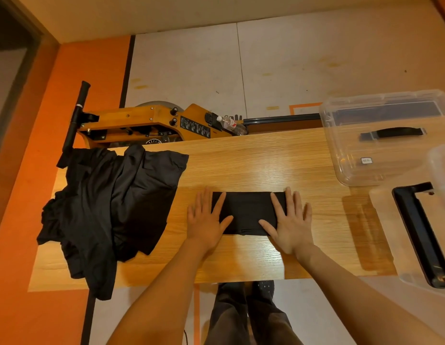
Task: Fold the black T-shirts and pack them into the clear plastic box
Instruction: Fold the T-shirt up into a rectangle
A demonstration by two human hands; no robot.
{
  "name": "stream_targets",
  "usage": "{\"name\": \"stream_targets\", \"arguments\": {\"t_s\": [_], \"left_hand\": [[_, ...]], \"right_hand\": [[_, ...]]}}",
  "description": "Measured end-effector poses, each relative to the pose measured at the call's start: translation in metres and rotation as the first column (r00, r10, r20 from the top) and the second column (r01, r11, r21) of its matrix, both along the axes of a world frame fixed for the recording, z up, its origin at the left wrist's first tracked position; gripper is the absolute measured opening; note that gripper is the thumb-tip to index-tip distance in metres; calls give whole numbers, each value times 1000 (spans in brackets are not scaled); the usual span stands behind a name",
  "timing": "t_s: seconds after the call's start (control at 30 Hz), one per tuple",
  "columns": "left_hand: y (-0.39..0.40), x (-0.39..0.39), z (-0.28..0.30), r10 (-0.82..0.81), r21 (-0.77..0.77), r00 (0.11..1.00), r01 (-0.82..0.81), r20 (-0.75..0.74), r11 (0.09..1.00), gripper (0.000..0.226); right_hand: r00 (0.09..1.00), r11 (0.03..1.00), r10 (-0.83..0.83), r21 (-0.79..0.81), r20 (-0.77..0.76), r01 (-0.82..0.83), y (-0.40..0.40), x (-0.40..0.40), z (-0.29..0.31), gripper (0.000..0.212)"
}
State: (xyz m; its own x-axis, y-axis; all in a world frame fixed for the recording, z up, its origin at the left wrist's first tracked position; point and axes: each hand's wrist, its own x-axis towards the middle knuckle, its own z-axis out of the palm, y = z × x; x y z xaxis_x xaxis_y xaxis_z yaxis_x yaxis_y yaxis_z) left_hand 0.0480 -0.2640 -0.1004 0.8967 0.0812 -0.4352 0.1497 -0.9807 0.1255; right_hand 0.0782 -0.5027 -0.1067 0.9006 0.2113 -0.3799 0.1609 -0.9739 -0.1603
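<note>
- Folded black T-shirt (249,212): lies flat as a compact rectangle on the wooden tabletop (253,160), near its front edge, directly before the person.
- Left hand (206,220): fingers straight and spread, palm down; thumb and forefinger rest on the left end of the folded shirt, the other fingers on the wood beside it.
- Right hand (290,222): fingers straight and spread, palm down, pressing the right end of the same shirt.
- Pile of unfolded black T-shirts (107,207): heaped loosely at the left end of the tabletop, part of it hanging over the front and left edges.
- Clear plastic box (380,138): stands at the far right corner, well apart from the folded shirt; a black handle shows through it.
- Clear lid (430,232) with a black handle: lies at the right edge, nearer than the box.
- Wooden machine (146,123): stands behind the tabletop, a plastic bottle (227,123) resting on it.
</note>
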Motion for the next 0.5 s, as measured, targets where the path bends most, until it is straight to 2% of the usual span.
{"name": "stream_targets", "arguments": {"t_s": [0.1,0.2,0.27,0.33,0.4,0.47,0.5], "left_hand": [[0,-2,5,82,23,996,-83,40,996,75],[-9,-1,11,224,-49,959,-218,174,975,71],[-17,3,15,381,-146,901,-356,209,923,62],[-22,9,18,564,-240,817,-529,115,814,51],[-24,18,20,691,-334,723,-656,-22,676,43],[-23,24,21,740,-423,658,-715,-137,557,33],[-23,26,21,740,-445,656,-712,-147,543,28]], "right_hand": [[973,967,-232,114,13,229,-3,-2,11,81],[889,863,-449,304,93,404,1,1,20,63],[839,769,-544,415,22,487,6,6,22,48],[793,663,-599,485,-114,570,12,11,24,38],[741,588,-635,486,-219,647,15,16,26,37],[721,562,-643,482,-257,673,16,17,26,28],[730,566,-638,493,-246,660,16,16,25,19]]}}
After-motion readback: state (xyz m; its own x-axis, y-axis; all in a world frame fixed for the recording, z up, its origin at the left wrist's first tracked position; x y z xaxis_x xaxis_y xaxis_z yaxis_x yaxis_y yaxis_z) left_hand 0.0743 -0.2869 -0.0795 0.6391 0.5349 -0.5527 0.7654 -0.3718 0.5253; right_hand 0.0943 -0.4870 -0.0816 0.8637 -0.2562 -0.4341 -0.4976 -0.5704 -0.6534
